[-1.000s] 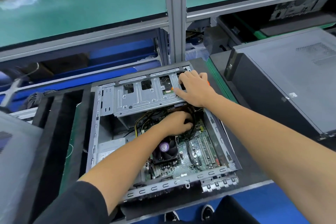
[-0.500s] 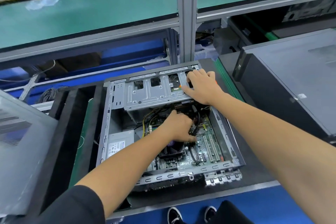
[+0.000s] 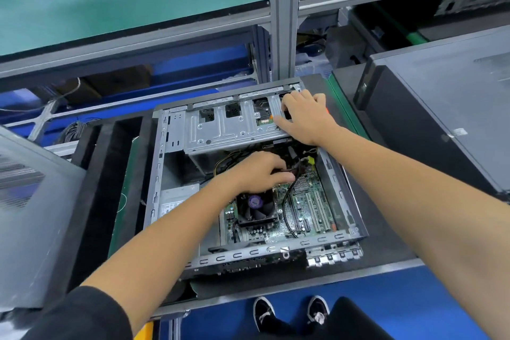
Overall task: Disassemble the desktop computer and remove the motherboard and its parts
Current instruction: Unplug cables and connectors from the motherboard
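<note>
An open desktop case (image 3: 157, 174) lies flat on the bench. Inside it sits the green motherboard (image 3: 311, 201) with a black CPU fan (image 3: 256, 208) and a grey power supply (image 3: 176, 199). A silver drive cage (image 3: 223, 130) spans the far end. My left hand (image 3: 256, 171) reaches inside above the fan, fingers curled among black cables (image 3: 288, 199); what they hold is hidden. My right hand (image 3: 303, 116) rests on the drive cage's right end, fingers curled over its far edge.
A closed black computer case (image 3: 441, 107) stands to the right. A grey side panel (image 3: 30, 201) lies to the left. A metal post (image 3: 284, 16) rises behind the case, under a green shelf (image 3: 138, 0). My shoes show below the bench edge.
The view shifted slightly as my head moved. My left hand slid a little to the right among the cables. My right hand stayed on the drive cage.
</note>
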`<state>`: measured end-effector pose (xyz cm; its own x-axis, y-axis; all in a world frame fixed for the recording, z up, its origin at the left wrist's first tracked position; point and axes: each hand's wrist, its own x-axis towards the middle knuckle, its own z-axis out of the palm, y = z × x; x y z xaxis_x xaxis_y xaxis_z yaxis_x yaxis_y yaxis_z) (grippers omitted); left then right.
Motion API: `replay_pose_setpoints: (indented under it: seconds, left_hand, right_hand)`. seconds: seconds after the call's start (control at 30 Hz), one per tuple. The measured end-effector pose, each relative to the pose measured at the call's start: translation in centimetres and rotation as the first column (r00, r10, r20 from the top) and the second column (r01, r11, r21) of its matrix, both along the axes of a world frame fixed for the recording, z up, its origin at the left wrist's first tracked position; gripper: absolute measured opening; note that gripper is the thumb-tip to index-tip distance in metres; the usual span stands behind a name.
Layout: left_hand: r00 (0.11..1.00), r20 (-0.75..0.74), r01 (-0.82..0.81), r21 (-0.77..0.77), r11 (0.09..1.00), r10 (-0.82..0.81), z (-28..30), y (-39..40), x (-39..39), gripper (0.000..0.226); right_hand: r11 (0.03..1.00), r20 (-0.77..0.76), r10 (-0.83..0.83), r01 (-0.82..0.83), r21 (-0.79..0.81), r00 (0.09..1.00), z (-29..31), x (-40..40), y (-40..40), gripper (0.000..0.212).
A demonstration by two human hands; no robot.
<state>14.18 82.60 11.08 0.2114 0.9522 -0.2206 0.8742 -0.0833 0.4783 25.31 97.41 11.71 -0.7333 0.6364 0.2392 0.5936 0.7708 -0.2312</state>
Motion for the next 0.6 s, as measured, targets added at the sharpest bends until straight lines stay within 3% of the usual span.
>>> replay_pose_setpoints:
  seconds: [0.07, 0.17, 0.27, 0.47, 0.6]
  left_hand:
    - [1.0, 0.0, -0.013, -0.081, 0.997, 0.013, 0.5, -0.8, -1.5, 0.037]
    - [0.989, -0.15, -0.019, -0.139, 0.99, -0.002, 1.2, -1.7, -3.4, 0.027]
    - [0.966, -0.258, -0.033, -0.117, 0.993, 0.002, 2.0, -2.3, -4.7, 0.011]
    - [0.877, -0.48, -0.041, -0.097, 0.994, -0.011, 1.3, -3.8, -5.6, 0.018]
    - [0.929, -0.368, -0.073, -0.057, 0.996, 0.046, 1.2, -3.7, -5.6, 0.041]
  right_hand:
    - [1.0, 0.007, 0.0, 0.0, -0.008, 1.0, 0.0, 0.0, 0.0, 0.03]
    - [1.0, 0.016, 0.001, -0.001, -0.013, 1.0, 0.1, 0.0, 0.0, 0.03]
    - [1.0, 0.014, 0.0, 0.001, -0.011, 1.0, 0.2, 0.0, -0.1, 0.03]
    - [1.0, 0.008, -0.007, 0.007, -0.014, 1.0, 0.2, 0.0, -0.3, 0.03]
    - [1.0, 0.014, -0.016, 0.016, -0.008, 1.0, 0.3, -0.1, -0.3, 0.031]
